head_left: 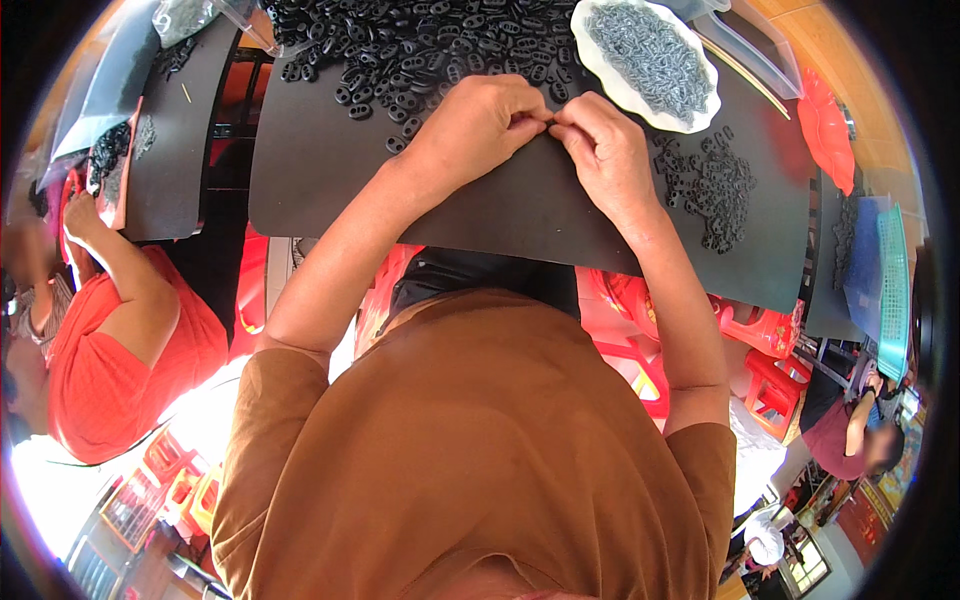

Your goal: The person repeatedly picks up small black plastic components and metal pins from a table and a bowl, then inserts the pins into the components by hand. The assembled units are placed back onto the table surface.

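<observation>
- Head view: left hand (478, 125) and right hand (603, 150) meet fingertip to fingertip, pinching a tiny black part (548, 122) above the black mat (330, 170).
- A large heap of loose black rings (420, 45) looks unworked; a smaller pile (715, 185) lies right; grey pieces fill the white dish (600, 75).

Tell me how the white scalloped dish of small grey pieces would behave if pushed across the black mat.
The white scalloped dish looks shallow and flat-bottomed, so it would probably slide, not tip. Its heaped small grey pieces might spill over the low rim. The black mat looks matte, so likely some drag.
</observation>
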{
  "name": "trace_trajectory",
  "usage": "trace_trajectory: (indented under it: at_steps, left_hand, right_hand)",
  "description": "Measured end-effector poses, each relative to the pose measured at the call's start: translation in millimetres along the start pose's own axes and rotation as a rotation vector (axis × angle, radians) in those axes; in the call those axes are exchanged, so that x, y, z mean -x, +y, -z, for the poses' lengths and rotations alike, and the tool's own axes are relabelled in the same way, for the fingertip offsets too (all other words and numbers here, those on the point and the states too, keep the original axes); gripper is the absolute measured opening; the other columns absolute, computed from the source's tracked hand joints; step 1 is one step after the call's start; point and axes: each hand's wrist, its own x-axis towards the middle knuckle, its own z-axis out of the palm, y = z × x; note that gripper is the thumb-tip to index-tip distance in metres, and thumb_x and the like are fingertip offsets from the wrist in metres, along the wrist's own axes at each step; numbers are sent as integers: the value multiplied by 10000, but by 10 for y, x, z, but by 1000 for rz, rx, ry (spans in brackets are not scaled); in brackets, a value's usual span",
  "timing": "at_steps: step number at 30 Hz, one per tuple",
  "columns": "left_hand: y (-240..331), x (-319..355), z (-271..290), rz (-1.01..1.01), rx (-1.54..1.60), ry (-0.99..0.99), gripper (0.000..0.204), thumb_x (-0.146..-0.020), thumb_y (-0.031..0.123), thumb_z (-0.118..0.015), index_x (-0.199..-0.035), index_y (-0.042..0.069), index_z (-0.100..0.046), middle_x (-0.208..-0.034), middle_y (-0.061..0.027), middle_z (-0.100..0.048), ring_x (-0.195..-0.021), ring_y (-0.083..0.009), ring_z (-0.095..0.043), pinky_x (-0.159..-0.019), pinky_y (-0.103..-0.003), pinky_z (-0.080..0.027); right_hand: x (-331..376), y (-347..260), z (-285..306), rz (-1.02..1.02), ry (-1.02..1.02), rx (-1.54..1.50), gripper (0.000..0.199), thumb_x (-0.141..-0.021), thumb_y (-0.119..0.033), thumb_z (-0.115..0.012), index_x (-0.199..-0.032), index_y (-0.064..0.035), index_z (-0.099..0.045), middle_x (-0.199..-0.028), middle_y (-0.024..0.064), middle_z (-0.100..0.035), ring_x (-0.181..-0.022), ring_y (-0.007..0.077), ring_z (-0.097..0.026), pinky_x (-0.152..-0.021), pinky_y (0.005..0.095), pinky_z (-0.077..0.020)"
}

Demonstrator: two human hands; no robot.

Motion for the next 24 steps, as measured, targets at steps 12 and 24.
trace_trajectory:
  at_steps: [12,24]
  left_hand:
    - [59,-58,96,327,267,-15,179,-919,66,-607,-1066,-4,-683,-857,-77,-706,-763,-124,-664,-715,-262,-539]
    - [-31,-26,22,124,156,22,147,-904,48,-626,-1025,9,-700,-840,-83,-664,-670,-127,-612,-625,-266,-500]
  right_hand:
    - [-97,11,263,-383,-147,-455,106,-886,-92,-663,-872,-8,-600,-747,15,-591,-618,102,-551,-577,255,-453]
    - [-1523,627,900,-163,302,-261,328,-879,-149,-664,-1180,-23,-622,-1002,61,-669,-719,89,-597,-619,234,-480]
